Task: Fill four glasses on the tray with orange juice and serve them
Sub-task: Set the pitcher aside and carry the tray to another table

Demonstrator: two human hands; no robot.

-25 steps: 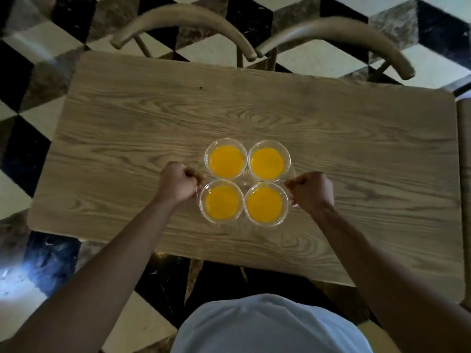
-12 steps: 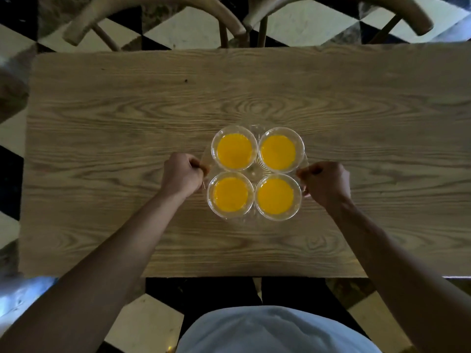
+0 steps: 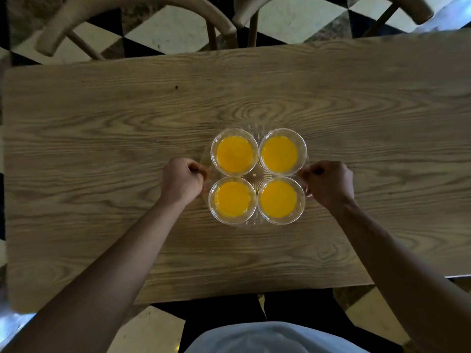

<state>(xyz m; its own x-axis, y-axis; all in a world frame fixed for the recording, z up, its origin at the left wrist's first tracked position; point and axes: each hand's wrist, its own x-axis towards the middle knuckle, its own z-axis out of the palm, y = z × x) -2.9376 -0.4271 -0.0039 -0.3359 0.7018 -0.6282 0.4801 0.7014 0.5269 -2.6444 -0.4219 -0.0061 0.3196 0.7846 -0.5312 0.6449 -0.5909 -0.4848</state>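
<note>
A clear round tray (image 3: 257,174) carries four glasses packed in a square, each holding orange juice: far left glass (image 3: 234,152), far right glass (image 3: 282,151), near left glass (image 3: 232,200), near right glass (image 3: 280,200). The tray is over the middle of the wooden table (image 3: 127,149); I cannot tell whether it touches the top. My left hand (image 3: 182,180) grips the tray's left rim with curled fingers. My right hand (image 3: 327,182) grips its right rim the same way.
Two wooden chairs stand at the table's far side, the left chair (image 3: 127,11) and the right chair (image 3: 331,6). A checkered tile floor (image 3: 178,31) surrounds the table. My torso in a light shirt (image 3: 275,337) is at the near edge.
The view has swung so the table sits squarer and closer. Both hands keep their hold on the tray, which lies further in over the table's middle.
</note>
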